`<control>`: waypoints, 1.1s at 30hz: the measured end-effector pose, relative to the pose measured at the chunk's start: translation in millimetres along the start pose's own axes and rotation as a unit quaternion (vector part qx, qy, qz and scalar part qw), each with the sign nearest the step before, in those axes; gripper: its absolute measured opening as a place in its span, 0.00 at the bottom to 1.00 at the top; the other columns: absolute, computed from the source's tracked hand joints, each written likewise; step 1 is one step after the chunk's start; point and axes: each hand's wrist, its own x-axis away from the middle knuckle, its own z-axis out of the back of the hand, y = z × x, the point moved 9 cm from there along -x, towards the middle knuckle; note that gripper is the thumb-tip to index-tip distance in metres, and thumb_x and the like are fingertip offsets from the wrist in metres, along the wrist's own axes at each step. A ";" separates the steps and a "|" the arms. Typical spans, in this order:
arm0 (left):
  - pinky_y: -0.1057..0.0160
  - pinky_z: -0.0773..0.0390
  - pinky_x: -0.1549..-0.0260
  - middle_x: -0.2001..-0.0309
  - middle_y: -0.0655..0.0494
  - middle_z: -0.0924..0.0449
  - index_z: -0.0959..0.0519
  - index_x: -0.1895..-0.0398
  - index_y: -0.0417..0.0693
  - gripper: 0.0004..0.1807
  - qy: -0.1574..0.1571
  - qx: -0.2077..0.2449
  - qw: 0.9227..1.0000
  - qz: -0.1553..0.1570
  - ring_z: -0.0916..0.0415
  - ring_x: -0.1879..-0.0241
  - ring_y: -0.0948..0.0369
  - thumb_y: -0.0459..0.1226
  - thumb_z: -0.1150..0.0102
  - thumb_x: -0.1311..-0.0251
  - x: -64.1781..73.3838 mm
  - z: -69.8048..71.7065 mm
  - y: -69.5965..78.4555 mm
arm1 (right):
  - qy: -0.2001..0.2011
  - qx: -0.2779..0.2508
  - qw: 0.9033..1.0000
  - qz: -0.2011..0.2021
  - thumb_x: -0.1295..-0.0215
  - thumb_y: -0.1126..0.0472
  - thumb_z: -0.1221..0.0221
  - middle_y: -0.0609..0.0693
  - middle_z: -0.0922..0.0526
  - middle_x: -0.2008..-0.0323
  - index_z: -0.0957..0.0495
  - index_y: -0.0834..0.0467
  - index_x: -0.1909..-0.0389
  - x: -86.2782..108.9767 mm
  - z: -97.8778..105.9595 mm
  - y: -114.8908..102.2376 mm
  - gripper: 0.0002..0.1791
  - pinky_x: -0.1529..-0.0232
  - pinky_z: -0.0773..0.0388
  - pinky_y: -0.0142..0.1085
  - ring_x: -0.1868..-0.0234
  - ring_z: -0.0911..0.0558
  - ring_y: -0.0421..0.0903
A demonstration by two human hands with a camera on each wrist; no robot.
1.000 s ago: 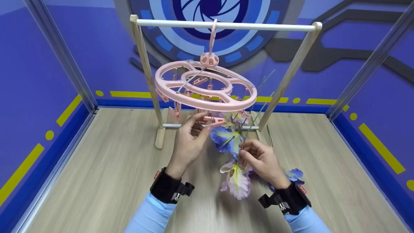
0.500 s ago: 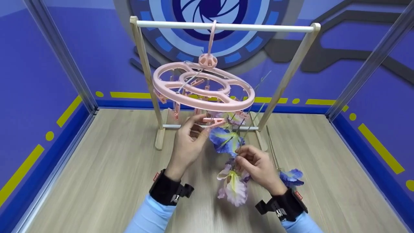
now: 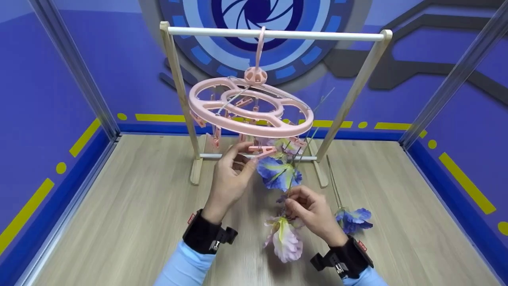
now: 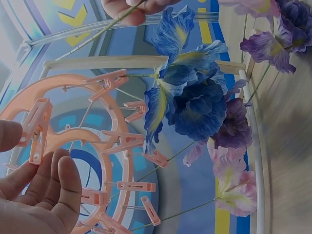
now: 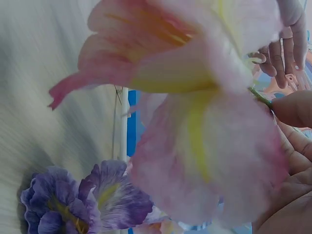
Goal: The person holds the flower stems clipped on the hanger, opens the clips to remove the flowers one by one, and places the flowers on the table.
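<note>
My left hand (image 3: 231, 176) pinches a pink clothespin (image 3: 262, 150) between thumb and fingers, under the front rim of a pink oval clip hanger (image 3: 254, 129). My right hand (image 3: 313, 210) pinches the thin green stem of a pale pink artificial iris (image 3: 287, 241), whose bloom hangs downward below the fingers. Close up in the right wrist view, the pink petals (image 5: 200, 161) hide part of that hand. A blue iris (image 4: 195, 105) hangs head down from a clothespin (image 4: 108, 83). Behind it, more pink and purple irises hang from the hanger.
The hanger hooks over the white bar (image 3: 317, 35) of a wooden-legged rack. A blue-purple iris (image 3: 354, 220) lies on the table (image 3: 131, 222) to the right, its stem pointing back. Several other clothespins dangle around the hanger. Printed panels enclose the back and sides.
My right hand has moved down and slightly left, lowering the pink iris. My left hand stays almost still with the clothespin. The hanger has swayed slightly.
</note>
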 end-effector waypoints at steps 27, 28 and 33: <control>0.64 0.19 0.63 0.50 0.42 0.18 0.21 0.40 0.41 0.19 0.002 -0.002 1.000 0.001 0.20 0.61 0.55 0.31 0.37 0.33 0.2 2.5 -0.4 | 0.113 0.071 0.989 -0.068 0.34 0.81 0.42 0.56 0.17 0.75 0.22 0.74 0.61 4.3 75.7 8.3 0.05 0.77 0.21 0.29 0.79 0.19 0.42; 0.64 0.20 0.63 0.50 0.43 0.18 0.21 0.40 0.41 0.19 0.001 -0.004 1.000 0.000 0.20 0.61 0.55 0.31 0.37 0.33 0.2 2.4 -0.3 | 0.117 0.076 0.988 -0.072 0.34 0.81 0.42 0.54 0.17 0.76 0.21 0.74 0.61 4.3 79.1 8.6 0.04 0.77 0.21 0.29 0.79 0.19 0.41; 0.64 0.20 0.63 0.50 0.46 0.18 0.21 0.40 0.41 0.18 0.000 -0.003 1.000 -0.002 0.20 0.61 0.56 0.32 0.37 0.32 0.4 2.7 -0.6 | 0.125 0.100 0.983 -0.093 0.34 0.80 0.41 0.53 0.16 0.75 0.20 0.72 0.61 4.1 93.7 10.1 0.05 0.78 0.22 0.29 0.80 0.20 0.40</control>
